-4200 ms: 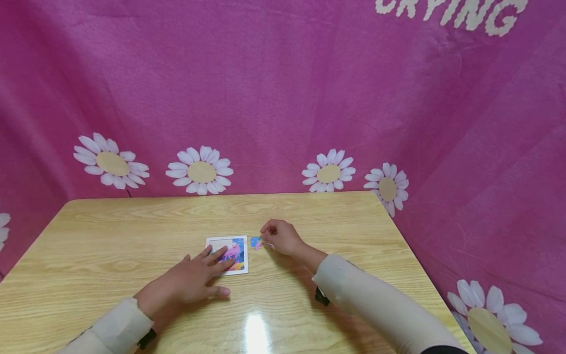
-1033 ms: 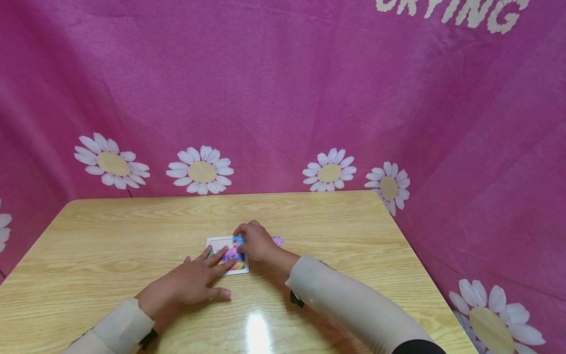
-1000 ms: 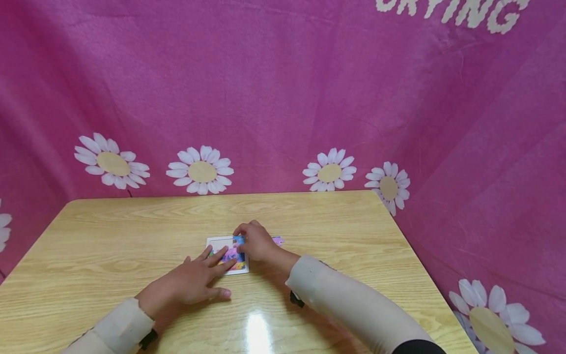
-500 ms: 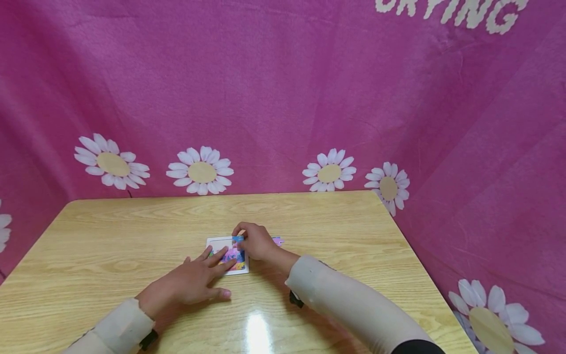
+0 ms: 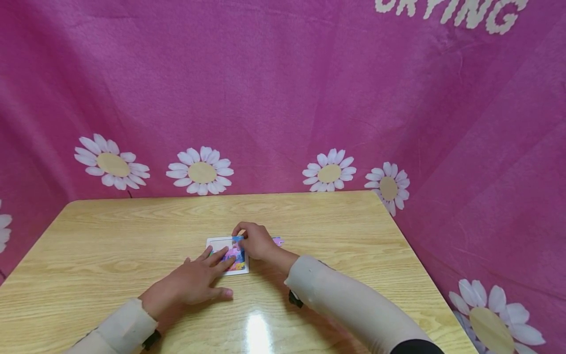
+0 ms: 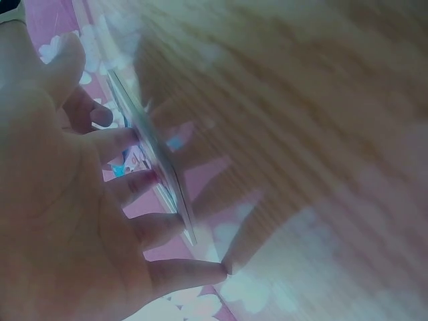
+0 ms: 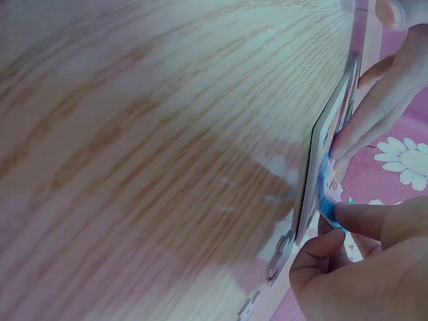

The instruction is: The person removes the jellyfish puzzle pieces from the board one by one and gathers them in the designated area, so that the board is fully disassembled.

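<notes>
A small jigsaw puzzle in a white tray (image 5: 247,270) lies on the table, its bottom and right side filled with a colourful picture and its upper left bare. My left hand (image 5: 194,281) rests across the tray with fingers spread straight, covering part of the picture. At the tray's upper right corner my right hand (image 5: 260,242) pinches a blue-edged puzzle piece (image 7: 328,208) between thumb and fingers. In the right wrist view that piece sits right at the tray's edge. The left wrist view shows the left fingers (image 6: 157,231) lying along the tray from the side.
Loose puzzle pieces (image 5: 277,241) lie just right of the tray, partly hidden behind the right hand; the right wrist view shows one piece (image 7: 281,257) close to the tray edge. A pink curtain (image 5: 274,98) with daisies hangs behind the wooden table (image 5: 132,221).
From the loose pieces on the right, my right hand has moved left to the tray's upper right corner with a piece. Over the last second it shifts only slightly there. The left hand stays put.
</notes>
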`<state>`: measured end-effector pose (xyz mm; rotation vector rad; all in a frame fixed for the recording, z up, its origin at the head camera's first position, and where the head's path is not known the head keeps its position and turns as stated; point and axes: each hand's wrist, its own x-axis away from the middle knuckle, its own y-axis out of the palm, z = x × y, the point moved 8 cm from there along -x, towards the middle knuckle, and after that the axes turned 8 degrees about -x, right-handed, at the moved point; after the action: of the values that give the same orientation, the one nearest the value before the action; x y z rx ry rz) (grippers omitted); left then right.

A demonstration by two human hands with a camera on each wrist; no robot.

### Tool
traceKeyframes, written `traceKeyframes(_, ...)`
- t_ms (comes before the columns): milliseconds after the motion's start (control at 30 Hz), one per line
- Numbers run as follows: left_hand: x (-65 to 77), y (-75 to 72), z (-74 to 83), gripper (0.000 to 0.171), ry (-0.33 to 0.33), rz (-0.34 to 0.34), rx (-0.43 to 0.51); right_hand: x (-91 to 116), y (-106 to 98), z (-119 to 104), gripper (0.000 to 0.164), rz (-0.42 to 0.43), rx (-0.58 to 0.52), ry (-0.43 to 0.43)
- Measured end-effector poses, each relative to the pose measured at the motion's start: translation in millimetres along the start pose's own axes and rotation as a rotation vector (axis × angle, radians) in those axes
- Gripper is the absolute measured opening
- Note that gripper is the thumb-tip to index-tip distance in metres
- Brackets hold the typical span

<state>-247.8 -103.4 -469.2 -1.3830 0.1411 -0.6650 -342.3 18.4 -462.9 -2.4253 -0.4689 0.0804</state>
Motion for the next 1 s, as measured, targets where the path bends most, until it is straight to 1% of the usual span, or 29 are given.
traceKeyframes(133,-0.8,1.5,-0.9,0.088,-0.007,-0.005,-0.005,-0.1,-0.2,0.3,0.019,0.001,-0.005,-0.003)
traceKeyframes(400,-0.6,-0.5,1.9,0.087,0.008,0.026,-0.009,0.8,-1.3,-1.6,0.018,0.023,-0.007,-0.022)
traceKeyframes(700,0.8,-3.1,3.9,0.086,0.011,0.016,-0.016,1.5,-2.6,-2.8,0.017,0.042,-0.007,-0.053)
traceKeyframes(1000,-1.1,-1.2,2.1,0.081,-0.004,-0.007,-0.042,4.1,-2.4,-3.4,0.018,0.062,-0.013,-0.099)
